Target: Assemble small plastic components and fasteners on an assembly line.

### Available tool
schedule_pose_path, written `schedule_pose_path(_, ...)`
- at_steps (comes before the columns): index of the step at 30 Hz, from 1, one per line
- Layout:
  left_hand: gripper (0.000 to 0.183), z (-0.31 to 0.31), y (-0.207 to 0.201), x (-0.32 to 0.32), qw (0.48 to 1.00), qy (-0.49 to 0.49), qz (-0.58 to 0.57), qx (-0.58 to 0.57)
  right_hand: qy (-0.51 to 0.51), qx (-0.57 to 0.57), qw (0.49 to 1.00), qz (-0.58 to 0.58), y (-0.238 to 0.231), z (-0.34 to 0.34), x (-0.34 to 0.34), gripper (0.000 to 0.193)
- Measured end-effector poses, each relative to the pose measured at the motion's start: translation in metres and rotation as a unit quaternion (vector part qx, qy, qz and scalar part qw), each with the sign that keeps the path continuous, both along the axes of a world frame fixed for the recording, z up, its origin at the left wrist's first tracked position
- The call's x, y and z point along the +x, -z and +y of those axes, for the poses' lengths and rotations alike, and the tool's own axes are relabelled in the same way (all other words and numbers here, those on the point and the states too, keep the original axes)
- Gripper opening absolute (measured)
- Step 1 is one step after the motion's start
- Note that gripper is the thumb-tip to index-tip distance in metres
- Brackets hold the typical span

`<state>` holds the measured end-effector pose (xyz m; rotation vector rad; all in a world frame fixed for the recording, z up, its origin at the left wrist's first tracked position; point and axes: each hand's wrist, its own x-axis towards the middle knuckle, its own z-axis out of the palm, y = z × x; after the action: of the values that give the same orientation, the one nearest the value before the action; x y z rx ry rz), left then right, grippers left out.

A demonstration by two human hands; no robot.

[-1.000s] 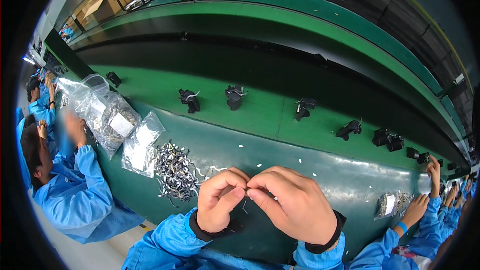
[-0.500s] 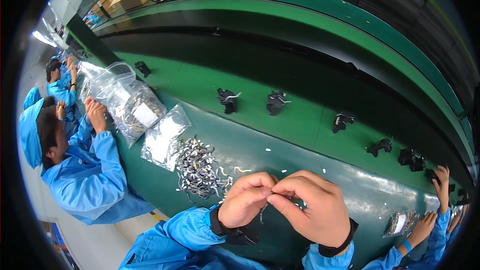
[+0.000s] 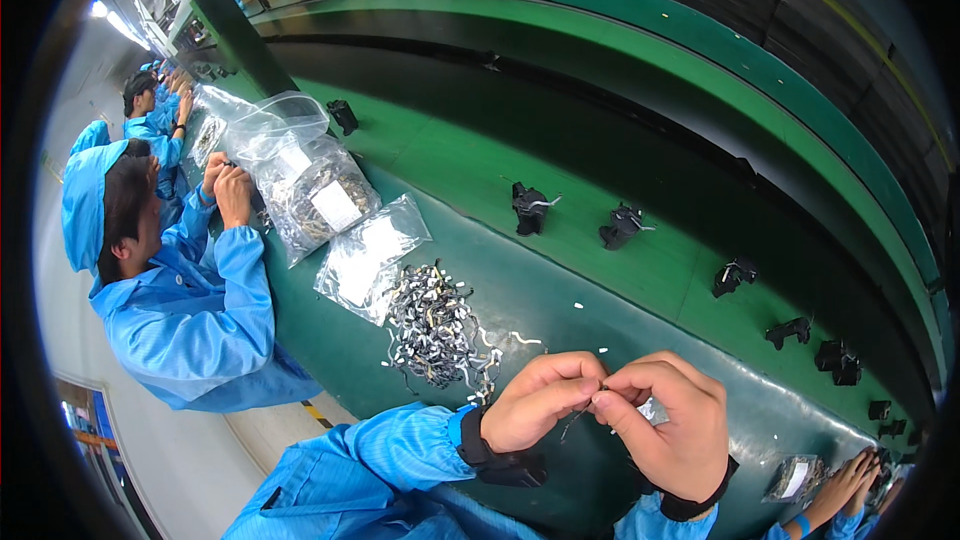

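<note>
In the lower frame, right of centre, I see the left hand (image 3: pixel 540 402) and right hand (image 3: pixel 678 425) pinching a small dark piece (image 3: pixel 601 389) by the fingertips, presumably because it's tiny; the wire pile (image 3: pixel 432 328) lies left, probably for easy reach.

looks down and ahead from the head, through the left fisheye of a pair; sits close above left hand (image 3: pixel 540 402) and right hand (image 3: pixel 675 420), reaches across bench (image 3: pixel 500 300) to belt (image 3: pixel 450 165), bends straight edges toward its rim.
</note>
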<state>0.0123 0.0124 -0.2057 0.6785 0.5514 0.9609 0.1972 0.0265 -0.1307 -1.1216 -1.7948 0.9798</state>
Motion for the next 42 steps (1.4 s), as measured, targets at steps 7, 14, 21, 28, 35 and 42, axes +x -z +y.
schedule_pose_path(7, 0.024, 0.0, -0.001, 0.004, 1.0, -0.007, 0.011, 0.027, -0.005, 0.018, 1.0, -0.004, -0.004, 0.0, 0.0, 0.013)
schedule_pose_path(14, 0.031, 0.0, 0.011, 0.003, 0.999, 0.034, -0.003, 0.033, 0.004, 0.008, 1.0, -0.025, -0.011, -0.008, 0.001, 0.013)
schedule_pose_path(21, 0.046, 0.003, 0.023, 0.014, 0.998, 0.035, -0.043, 0.037, 0.001, -0.016, 1.0, 0.027, -0.006, -0.007, 0.008, 0.013)
schedule_pose_path(28, 0.047, 0.0, 0.021, 0.025, 0.996, 0.059, -0.016, 0.068, 0.017, -0.028, 0.979, 0.2, 0.022, 0.001, 0.041, 0.018)
schedule_pose_path(35, 0.041, 0.016, 0.037, 0.031, 0.996, 0.033, 0.0, 0.079, 0.075, -0.108, 0.967, 0.217, 0.098, -0.01, 0.097, 0.016)
schedule_pose_path(42, 0.044, 0.04, 0.066, 0.039, 0.997, -0.03, 0.059, 0.029, 0.176, -0.191, 0.873, 0.413, 0.148, -0.06, 0.139, 0.016)
